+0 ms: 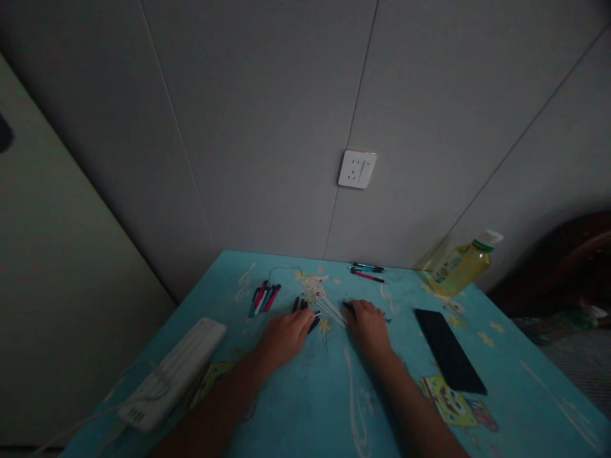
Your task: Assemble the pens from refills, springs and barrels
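My left hand [286,334] is closed, its fingertips beside several short black pen parts [296,304]. A small pale tip shows at those fingers, but what they pinch is too small to make out. My right hand [368,326] is closed on a black pen part [349,308] that pokes out on its left side. Between the hands lie several thin white pen refills [330,310], slanted on the table. Behind them is a cluster of tiny pieces [314,286], too small to name. Blue, red and white pen barrels [265,299] lie grouped to the left.
Assembled-looking pens [367,271] lie at the table's back edge. A bottle of yellow liquid [461,267] stands at the back right, a flat black slab [449,350] before it. A white power strip [174,372] with a cable lies left on the blue patterned tablecloth [305,407].
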A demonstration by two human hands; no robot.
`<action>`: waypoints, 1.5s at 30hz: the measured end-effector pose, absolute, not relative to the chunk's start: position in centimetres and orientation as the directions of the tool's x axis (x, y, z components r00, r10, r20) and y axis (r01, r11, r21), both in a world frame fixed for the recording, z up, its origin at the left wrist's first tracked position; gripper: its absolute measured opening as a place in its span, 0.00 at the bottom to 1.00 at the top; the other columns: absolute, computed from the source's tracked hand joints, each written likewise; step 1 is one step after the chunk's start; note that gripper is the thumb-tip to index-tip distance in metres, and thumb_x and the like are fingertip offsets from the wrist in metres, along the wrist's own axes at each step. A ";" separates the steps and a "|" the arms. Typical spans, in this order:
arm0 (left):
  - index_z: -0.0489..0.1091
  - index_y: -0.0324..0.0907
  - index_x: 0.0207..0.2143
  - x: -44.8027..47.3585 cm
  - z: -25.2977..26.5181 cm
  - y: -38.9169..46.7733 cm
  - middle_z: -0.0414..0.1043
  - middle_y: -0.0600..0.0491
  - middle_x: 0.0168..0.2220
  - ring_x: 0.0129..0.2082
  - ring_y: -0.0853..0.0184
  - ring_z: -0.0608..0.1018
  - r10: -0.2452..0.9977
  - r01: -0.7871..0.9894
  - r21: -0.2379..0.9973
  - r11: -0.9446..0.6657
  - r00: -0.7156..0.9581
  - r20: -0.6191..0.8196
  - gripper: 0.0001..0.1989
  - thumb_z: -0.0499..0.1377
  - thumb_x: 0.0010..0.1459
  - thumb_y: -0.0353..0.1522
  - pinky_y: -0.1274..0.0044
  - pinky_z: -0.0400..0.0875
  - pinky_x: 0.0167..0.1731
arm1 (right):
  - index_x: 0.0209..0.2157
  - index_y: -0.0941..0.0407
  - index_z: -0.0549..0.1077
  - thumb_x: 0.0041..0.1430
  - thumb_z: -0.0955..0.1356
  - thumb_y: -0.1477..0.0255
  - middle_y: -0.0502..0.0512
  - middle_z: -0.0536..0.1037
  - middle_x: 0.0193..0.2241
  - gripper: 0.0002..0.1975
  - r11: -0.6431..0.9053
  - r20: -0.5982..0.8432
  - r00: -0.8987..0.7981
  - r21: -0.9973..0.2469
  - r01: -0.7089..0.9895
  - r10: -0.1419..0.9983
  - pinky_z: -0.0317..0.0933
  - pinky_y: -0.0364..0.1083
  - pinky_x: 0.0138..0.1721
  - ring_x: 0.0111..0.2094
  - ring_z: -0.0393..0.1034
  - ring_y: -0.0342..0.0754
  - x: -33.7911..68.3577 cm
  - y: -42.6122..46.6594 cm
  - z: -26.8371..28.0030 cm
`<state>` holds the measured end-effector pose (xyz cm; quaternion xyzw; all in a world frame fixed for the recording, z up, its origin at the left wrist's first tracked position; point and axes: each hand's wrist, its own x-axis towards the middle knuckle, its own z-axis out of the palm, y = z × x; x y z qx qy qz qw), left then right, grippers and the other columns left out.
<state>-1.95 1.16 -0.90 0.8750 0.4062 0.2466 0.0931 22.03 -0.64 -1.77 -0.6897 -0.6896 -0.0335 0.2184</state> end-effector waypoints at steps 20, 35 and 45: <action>0.69 0.39 0.34 0.0 -0.1 -0.4 0.63 0.59 0.24 0.24 0.72 0.65 0.886 0.170 0.925 -0.341 0.388 0.255 0.10 0.55 0.62 0.37 0.80 0.57 0.24 | 0.43 0.57 0.77 0.57 0.71 0.64 0.52 0.77 0.29 0.15 0.108 0.096 0.086 -0.983 -0.149 0.992 0.61 0.42 0.30 0.27 0.67 0.43 16.8 -2.5 -0.7; 0.67 0.41 0.34 0.5 0.4 -1.0 0.70 0.56 0.29 0.30 0.70 0.73 0.924 -0.117 0.976 -0.182 0.320 0.211 0.07 0.58 0.60 0.36 0.80 0.67 0.32 | 0.39 0.57 0.78 0.54 0.74 0.68 0.52 0.77 0.29 0.11 -0.052 -0.031 -0.051 -0.878 -0.475 0.998 0.61 0.40 0.28 0.26 0.67 0.41 15.2 -3.0 -0.4; 0.69 0.41 0.36 -0.1 -0.2 -0.4 0.73 0.54 0.29 0.20 0.75 0.68 0.976 -0.119 0.990 -0.072 0.197 0.095 0.12 0.61 0.56 0.41 0.83 0.60 0.20 | 0.44 0.53 0.69 0.52 0.75 0.71 0.54 0.82 0.37 0.19 -0.078 -0.120 0.026 -0.779 -0.622 0.992 0.67 0.41 0.28 0.32 0.78 0.47 16.0 -3.2 -0.3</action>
